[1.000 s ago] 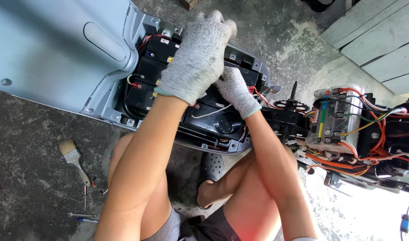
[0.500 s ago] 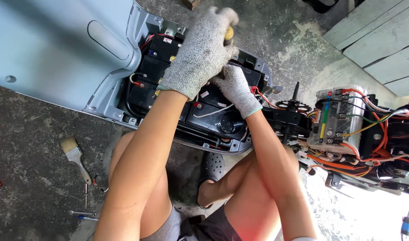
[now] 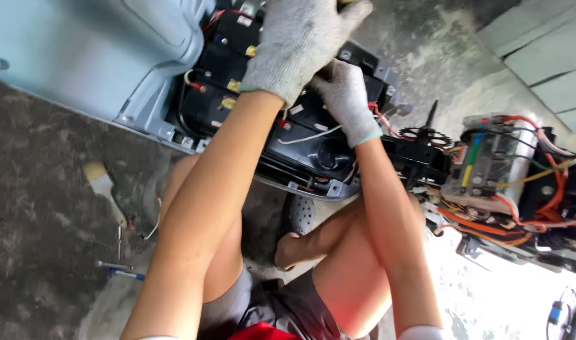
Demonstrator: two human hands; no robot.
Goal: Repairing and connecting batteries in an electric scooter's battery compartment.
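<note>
A black battery compartment (image 3: 288, 135) sits open in the underside of a pale blue vehicle body panel (image 3: 80, 56), lying on the concrete floor (image 3: 42, 208) at about twelve o'clock from the person's knees. Inside it are dark rectangular battery blocks (image 3: 222, 69) with red and white wires and small yellow tabs; the tray's lower rim is grey and bolted.

The top of the compartment is cut off by the picture's upper edge, and both gloved hands cover its middle, so whatever lies beneath them cannot be made out.

The left hand (image 3: 300, 38), in a grey knit glove, is curled over with fingers bent, pressing down at the compartment's upper part; a sliver of something yellow shows at its top edge, but whether the grip has closed on it cannot be told. The right hand (image 3: 347, 94), also gloved, is tucked just beneath the left, fingers folded against the compartment's inner edge; what its grip holds is hidden.

At three o'clock stands a clear-cased controller (image 3: 489, 160) wrapped in orange wires (image 3: 483, 223). At nine o'clock a paintbrush (image 3: 102, 186) lies on the floor.
</note>
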